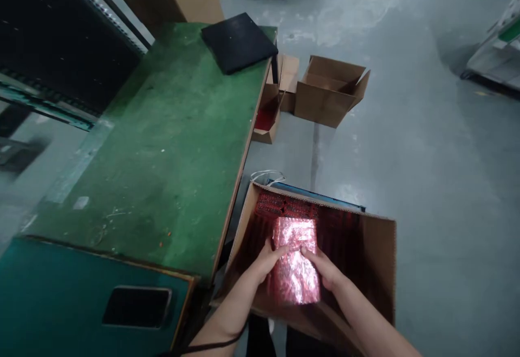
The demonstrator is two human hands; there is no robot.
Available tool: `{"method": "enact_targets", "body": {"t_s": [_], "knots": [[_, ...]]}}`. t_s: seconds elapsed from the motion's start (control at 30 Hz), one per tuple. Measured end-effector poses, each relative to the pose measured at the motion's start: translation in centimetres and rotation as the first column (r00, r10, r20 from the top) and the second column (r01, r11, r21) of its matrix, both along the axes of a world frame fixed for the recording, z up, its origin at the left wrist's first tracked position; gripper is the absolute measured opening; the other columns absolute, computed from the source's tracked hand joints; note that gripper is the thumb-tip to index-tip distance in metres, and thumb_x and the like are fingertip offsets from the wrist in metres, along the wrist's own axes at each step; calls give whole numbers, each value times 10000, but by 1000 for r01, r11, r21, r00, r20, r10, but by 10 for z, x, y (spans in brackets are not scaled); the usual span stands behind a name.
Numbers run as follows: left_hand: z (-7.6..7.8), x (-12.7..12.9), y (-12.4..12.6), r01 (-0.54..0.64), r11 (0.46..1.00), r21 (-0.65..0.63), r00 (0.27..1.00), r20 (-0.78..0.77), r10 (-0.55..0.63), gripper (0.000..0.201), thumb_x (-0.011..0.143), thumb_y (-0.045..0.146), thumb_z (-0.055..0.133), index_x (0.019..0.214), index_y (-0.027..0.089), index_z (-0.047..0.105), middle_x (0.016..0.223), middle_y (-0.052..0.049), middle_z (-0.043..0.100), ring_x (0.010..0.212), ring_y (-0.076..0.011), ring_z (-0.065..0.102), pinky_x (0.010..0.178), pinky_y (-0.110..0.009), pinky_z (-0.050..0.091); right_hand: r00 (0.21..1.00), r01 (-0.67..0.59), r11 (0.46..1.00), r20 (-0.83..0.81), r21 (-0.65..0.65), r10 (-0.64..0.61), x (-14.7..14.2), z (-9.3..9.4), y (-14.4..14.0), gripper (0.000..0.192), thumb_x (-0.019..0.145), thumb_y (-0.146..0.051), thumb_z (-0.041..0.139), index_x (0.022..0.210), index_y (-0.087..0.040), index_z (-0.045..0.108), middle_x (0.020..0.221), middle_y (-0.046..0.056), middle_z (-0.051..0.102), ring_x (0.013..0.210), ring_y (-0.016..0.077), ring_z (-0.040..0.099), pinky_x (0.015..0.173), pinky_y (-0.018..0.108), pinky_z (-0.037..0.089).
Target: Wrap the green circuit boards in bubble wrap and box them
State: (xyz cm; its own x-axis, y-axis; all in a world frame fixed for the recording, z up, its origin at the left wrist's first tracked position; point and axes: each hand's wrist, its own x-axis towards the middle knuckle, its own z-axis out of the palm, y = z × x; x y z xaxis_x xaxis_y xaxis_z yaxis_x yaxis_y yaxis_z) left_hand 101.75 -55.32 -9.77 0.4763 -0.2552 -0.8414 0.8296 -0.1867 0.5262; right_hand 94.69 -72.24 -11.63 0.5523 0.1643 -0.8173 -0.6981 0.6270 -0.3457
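Between my two hands is a pink bubble-wrapped package (298,278), shiny under the light, held over an open cardboard box (384,259). My left hand (266,259) grips its left side with the thumb across the top. From the right, my right hand (325,267) clasps the other side, its thumb also on the top face. Several dark red wrapped packages (270,204) lie inside the box, along its far wall. The fingers under the pink package are hidden.
A green worktable (174,124) stands to the left, bearing a black flat panel (239,43). A phone (137,307) lies on the teal surface (60,297) nearer me. Open cardboard boxes (325,99) sit on the floor ahead. A wheeled cart (495,53) is far right.
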Motion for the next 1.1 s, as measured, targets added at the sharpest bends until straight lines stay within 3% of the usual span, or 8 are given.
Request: {"method": "enact_targets", "body": {"t_s": [0.13, 0.23, 0.33, 0.43, 0.57, 0.77, 1.03, 1.1], "knots": [[-29, 4, 8, 26, 999, -42, 980, -195, -34, 619, 671, 456, 656, 1174, 122, 522, 1140, -121, 616, 1082, -272, 557, 964, -371, 417, 979, -82, 996, -183, 23, 85, 7, -19, 11, 452, 670, -421, 727, 988, -121, 615, 899, 130, 691, 835, 252, 663, 873, 414, 475], [-49, 10, 27, 54, 998, -15, 974, -219, -56, 513, 697, 465, 619, 1085, 130, 597, 1033, -84, 668, 1047, -293, 573, 931, -394, 434, 958, -98, 991, -262, 94, 120, 14, -42, 32, 419, 669, -435, 721, 936, -126, 626, 867, 130, 695, 837, 247, 665, 856, 410, 486], [-63, 15, 45, 29, 998, 55, 990, -137, -21, 554, 701, 479, 623, 1142, 150, 558, 1091, -80, 644, 1055, -275, 567, 915, -374, 447, 957, -71, 990, -271, 125, 103, 19, -65, 53, 447, 639, -417, 748, 954, -128, 617, 879, 130, 695, 839, 254, 664, 840, 418, 495], [-76, 19, 53, 2, 990, 144, 999, -38, 4, 699, 676, 479, 663, 1256, 163, 436, 1194, -125, 577, 1055, -255, 569, 907, -373, 460, 973, 29, 992, -230, 121, -1, 16, -85, 68, 558, 607, -394, 772, 1053, -120, 580, 922, 132, 689, 876, 261, 656, 840, 425, 493], [-100, 18, 57, 31, 992, 125, 999, 35, -36, 789, 635, 462, 693, 1303, 190, 372, 1263, -130, 521, 1096, -265, 540, 922, -381, 452, 974, 113, 989, -207, 98, -91, 6, -108, 77, 689, 554, -395, 795, 1128, -112, 539, 960, 134, 681, 942, 279, 635, 861, 434, 479], [-128, 14, 70, 15, 997, 77, 1000, 16, -16, 815, 616, 424, 679, 1321, 192, 345, 1261, -119, 523, 1134, -276, 509, 952, -392, 429, 977, 163, 982, -154, 95, -147, 7, -120, 85, 820, 468, -357, 829, 1192, -159, 498, 1022, 121, 666, 1018, 297, 598, 900, 421, 460], [-140, 15, 78, -29, 999, 35, 998, -55, 31, 724, 664, 400, 643, 1300, 177, 378, 1189, -117, 572, 1005, -264, 585, 886, -400, 468, 966, 215, 973, -165, 88, -199, 11, -127, 99, 909, 438, -364, 824, 1246, -239, 426, 1094, 85, 639, 1035, 295, 585, 849, 417, 487], [-140, 17, 77, -23, 997, 74, 997, -68, 28, 696, 663, 412, 639, 1274, 170, 413, 1155, -119, 592, 979, -269, 595, 876, -411, 471, 967, 213, 973, -161, 83, -198, 12, -127, 99, 900, 432, -364, 824, 1235, -244, 436, 1094, 82, 638, 1042, 298, 580, 846, 410, 488]]}}
